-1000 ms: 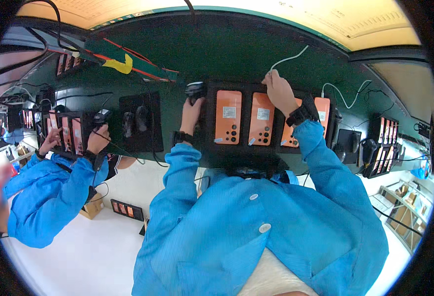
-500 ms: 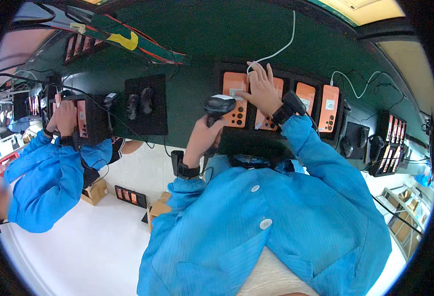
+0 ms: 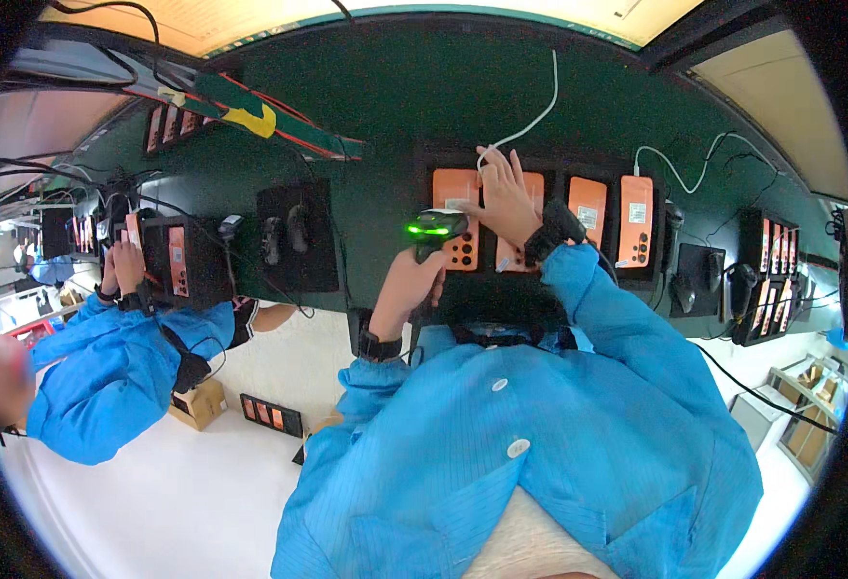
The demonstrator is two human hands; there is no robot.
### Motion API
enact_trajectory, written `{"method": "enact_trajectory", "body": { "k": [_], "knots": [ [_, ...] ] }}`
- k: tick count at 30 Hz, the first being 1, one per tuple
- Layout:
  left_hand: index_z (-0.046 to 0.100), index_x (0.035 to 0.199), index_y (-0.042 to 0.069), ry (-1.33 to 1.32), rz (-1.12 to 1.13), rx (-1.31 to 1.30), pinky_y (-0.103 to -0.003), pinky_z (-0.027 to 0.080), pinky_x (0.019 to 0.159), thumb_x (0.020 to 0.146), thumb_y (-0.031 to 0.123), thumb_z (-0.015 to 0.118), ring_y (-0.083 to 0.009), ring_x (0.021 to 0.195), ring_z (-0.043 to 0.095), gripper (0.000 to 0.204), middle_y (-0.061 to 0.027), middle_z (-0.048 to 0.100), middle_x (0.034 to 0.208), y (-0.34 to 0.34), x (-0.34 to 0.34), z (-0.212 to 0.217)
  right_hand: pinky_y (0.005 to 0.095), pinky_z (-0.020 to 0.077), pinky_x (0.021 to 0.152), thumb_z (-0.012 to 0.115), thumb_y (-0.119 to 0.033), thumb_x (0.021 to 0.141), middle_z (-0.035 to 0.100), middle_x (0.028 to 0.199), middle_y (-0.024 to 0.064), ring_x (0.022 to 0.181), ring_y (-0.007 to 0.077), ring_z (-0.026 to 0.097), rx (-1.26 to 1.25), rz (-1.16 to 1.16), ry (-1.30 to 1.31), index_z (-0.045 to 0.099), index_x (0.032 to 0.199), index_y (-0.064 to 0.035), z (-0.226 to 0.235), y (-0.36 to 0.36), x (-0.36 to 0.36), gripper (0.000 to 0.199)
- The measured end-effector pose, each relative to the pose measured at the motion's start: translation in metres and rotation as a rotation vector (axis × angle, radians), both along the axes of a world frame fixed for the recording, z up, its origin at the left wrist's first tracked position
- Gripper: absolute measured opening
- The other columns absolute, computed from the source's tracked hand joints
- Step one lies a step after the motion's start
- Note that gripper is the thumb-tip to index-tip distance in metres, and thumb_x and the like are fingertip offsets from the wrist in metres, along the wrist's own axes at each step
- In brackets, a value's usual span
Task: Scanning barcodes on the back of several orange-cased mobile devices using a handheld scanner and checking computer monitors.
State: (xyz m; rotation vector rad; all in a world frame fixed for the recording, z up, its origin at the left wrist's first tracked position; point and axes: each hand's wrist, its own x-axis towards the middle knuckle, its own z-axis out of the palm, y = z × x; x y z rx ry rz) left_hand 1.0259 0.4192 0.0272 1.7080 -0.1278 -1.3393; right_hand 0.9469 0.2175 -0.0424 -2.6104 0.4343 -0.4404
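Note:
My left hand (image 3: pixel 408 288) grips the handle of a black barcode scanner (image 3: pixel 441 218), which glows green and partly covers the leftmost orange phone (image 3: pixel 455 183). That phone lies camera side up in a black tray (image 3: pixel 556 185). Across the second phone (image 3: pixel 534 189) rests my right hand (image 3: pixel 507 207), fingers spread, thumb reaching toward the first phone's label. A white cable (image 3: pixel 552 96) runs down to my right fingertips; where it ends is hidden. To the right lie a third phone (image 3: pixel 588 206) and a fourth phone (image 3: pixel 636 220), each with a white label.
A second white cable (image 3: pixel 699 183) meets the fourth phone's top edge. Left of the tray, a black mat (image 3: pixel 320 222) holds dark devices. A co-worker in a blue sleeve (image 3: pixel 144 347) handles phones further left. More phone trays (image 3: pixel 766 280) stand at the right.
The scanner's green light has come on, and its head has turned. My right hand stays over the second phone. The whole view has shifted slightly; the co-worker now lifts a phone.

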Motion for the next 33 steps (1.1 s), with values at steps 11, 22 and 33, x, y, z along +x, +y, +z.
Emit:
{"method": "enact_trajectory", "body": {
  "k": [11,22,33],
  "knots": [
    [0.053,0.108,-0.004,-0.725,0.142,0.054,-0.043,0.05,0.067,0.085,0.037,0.063,-0.0385,0.077,0.064,0.048,-0.0231,0.064,0.085,-0.003,0.047,-0.065,0.0487,0.038,0.096,0.061,-0.024,0.084,0.045,0.121,0.0309,0.112,0.0454,0.044,0.113,-0.155,0.013,0.034,0.13,0.0119,0.018,0.064,-0.019,0.063],
    [0.052,0.108,-0.003,-1.443,0.344,-0.013,-0.051,0.039,0.086,0.077,0.016,0.063,-0.0414,0.1,0.047,0.038,-0.0247,0.052,0.104,-0.043,0.084,-0.15,0.0503,0.0437,0.079,0.068,-0.015,0.073,0.051,0.095,0.0302,0.096,0.0448,0.052,0.357,-0.518,-0.055,0.04,0.101,0.0064,-0.031,0.077,0.025,0.045],
    [0.057,0.111,0.003,-0.765,-0.105,-0.513,-0.031,0.048,0.082,0.081,0.018,0.069,-0.0185,0.091,0.061,0.036,-0.0095,0.064,0.099,-0.067,0.05,-0.037,0.0345,0.0434,0.073,0.058,-0.014,0.089,0.052,0.085,0.0124,0.082,0.0249,0.054,0.718,-0.192,-0.087,0.048,0.094,0.0014,0.046,0.031,-0.026,0.019]
  ]
}}
